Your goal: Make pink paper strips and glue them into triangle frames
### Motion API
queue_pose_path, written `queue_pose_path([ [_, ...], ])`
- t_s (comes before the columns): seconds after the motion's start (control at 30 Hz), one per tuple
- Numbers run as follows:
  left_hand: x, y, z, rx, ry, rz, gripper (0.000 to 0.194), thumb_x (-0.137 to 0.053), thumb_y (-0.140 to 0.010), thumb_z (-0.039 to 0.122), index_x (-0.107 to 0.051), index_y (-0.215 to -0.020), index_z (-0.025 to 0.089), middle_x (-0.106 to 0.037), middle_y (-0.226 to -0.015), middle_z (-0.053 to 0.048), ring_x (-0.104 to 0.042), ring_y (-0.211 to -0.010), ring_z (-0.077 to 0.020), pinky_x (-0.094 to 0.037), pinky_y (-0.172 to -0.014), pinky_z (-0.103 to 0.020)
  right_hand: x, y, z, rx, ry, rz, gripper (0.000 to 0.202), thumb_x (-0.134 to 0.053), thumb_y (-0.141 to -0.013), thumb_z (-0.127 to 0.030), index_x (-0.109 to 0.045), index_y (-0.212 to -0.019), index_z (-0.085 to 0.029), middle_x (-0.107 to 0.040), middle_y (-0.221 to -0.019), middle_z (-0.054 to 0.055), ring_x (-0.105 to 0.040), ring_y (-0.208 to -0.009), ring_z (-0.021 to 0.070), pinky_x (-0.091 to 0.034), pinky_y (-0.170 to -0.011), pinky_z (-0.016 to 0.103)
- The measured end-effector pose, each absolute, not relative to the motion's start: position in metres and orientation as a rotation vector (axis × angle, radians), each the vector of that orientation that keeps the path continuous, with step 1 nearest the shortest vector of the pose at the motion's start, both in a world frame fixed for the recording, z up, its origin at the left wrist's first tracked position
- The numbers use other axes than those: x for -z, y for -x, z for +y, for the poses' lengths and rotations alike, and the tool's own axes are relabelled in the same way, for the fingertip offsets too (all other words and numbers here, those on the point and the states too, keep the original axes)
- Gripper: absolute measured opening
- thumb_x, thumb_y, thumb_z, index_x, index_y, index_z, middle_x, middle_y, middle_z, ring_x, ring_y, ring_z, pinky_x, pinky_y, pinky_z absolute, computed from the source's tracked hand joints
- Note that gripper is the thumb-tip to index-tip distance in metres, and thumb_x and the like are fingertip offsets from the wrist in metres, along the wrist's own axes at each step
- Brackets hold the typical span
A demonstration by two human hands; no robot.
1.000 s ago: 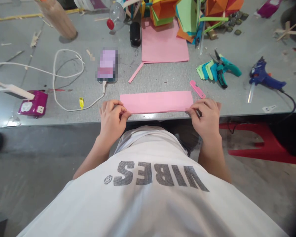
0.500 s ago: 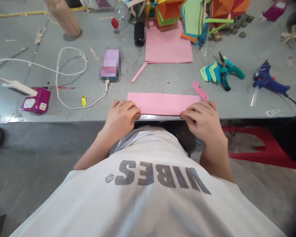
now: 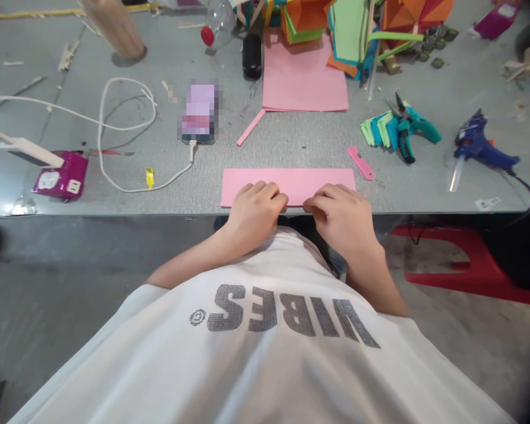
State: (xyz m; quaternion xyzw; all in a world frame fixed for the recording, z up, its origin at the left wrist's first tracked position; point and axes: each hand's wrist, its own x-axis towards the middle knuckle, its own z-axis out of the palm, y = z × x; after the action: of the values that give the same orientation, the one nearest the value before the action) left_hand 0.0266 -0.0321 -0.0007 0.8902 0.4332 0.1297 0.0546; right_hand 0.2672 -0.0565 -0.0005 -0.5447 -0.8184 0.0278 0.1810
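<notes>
Though visible between, pink paper (image 3: 295,184) behind left hand (image 3: 255,215) and right hand (image 3: 343,219)

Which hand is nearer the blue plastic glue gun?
Right. The right hand sits left of the glue gun, on the pink paper strip; the left hand sits farther left.

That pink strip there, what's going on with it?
A person has the left hand and right hand close together at the near edge of a pink strip, which lies along the table edge. A small pink tool lies just beyond its right end.
</notes>
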Motion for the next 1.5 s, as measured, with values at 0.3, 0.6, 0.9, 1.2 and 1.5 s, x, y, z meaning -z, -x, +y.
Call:
queue_pose_path([
  [0.3,-0.002,-0.032,-0.023,-0.465,-2.434,1.401,0.017,-0.066,-0.103,0.018,-0.081,-0.095,0.022,-0.078,-0.101,-0.009,-0.070,-0.097,-0.0287,-0.050,-0.084,-0.046,-0.002,-0.288,-0.055,-0.301,1.611,-2.188,0.012,-0.069,-0.103,-0.024,-0.079,-0.096,-0.025,-0.082,-0.099,0.009,-0.069,-0.094,0.0303,-0.045,-0.086,0.045],
  [0.6,-0.004,-0.029,-0.014,-0.456,-2.304,1.375,0.012,-0.071,-0.102,0.024,-0.077,-0.092,0.022,-0.081,-0.098,-0.007,-0.072,-0.099,-0.0284,-0.052,-0.092,-0.047,-0.011,-0.305,-0.039,-0.381,1.704,-2.217,0.012,-0.070,-0.100,-0.027,-0.073,-0.088,-0.025,-0.079,-0.089,0.006,-0.066,-0.083,0.0259,-0.041,-0.074,0.041],
  [0.9,-0.005,-0.031,-0.013,-0.410,-2.368,1.402,0.019,-0.064,-0.109,0.032,-0.072,-0.094,0.023,-0.082,-0.098,-0.007,-0.073,-0.101,-0.0303,-0.046,-0.096,-0.050,-0.009,-0.307,-0.033,-0.458,1.781,-2.127,0.016,-0.078,-0.094,-0.034,-0.072,-0.081,-0.026,-0.080,-0.085,0.005,-0.067,-0.074,0.0234,-0.041,-0.069,0.039],
  [1.2,-0.012,-0.035,-0.009,-0.340,-2.337,1.413,0.011,-0.068,-0.104,0.028,-0.069,-0.095,0.022,-0.082,-0.097,-0.006,-0.074,-0.099,-0.0306,-0.044,-0.100,-0.052,-0.006,-0.313,-0.036,-0.441,1.815,-2.045,0.019,-0.079,-0.095,-0.032,-0.069,-0.080,-0.026,-0.078,-0.082,0.003,-0.064,-0.072,0.0228,-0.042,-0.072,0.041],
  [1.5,-0.011,-0.030,-0.009,-0.339,-2.366,1.413,0.007,-0.070,-0.104,0.027,-0.068,-0.098,0.024,-0.078,-0.101,-0.007,-0.069,-0.106,-0.0320,-0.043,-0.100,-0.052,0.008,-0.332,-0.043,-0.344,1.772,-1.924,0.018,-0.074,-0.099,-0.035,-0.071,-0.085,-0.026,-0.075,-0.083,0.005,-0.064,-0.079,0.0253,-0.046,-0.077,0.043],
])
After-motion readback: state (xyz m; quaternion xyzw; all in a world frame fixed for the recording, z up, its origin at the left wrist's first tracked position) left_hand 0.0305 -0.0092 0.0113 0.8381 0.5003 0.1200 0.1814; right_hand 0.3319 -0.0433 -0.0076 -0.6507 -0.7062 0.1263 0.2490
